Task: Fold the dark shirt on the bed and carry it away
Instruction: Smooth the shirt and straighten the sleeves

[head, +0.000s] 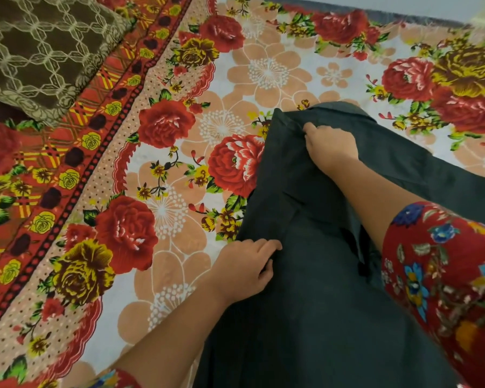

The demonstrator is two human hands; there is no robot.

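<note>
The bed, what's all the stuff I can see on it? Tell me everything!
Shirt: one, dark grey-green, spread on the bedsheet, lower right.
Bedsheet: one, white with red and yellow roses, peach flowers and a red border at the left, covering the bed.
Cloth: one, brown with a cream lattice pattern, top left corner; pillow or blanket, cannot tell.
Sleeves: two, red with flowers, one at the right, one at the bottom edge.
Left hand: one, grips the shirt's left edge.
Right hand: one, pinches the shirt's far end.
</note>
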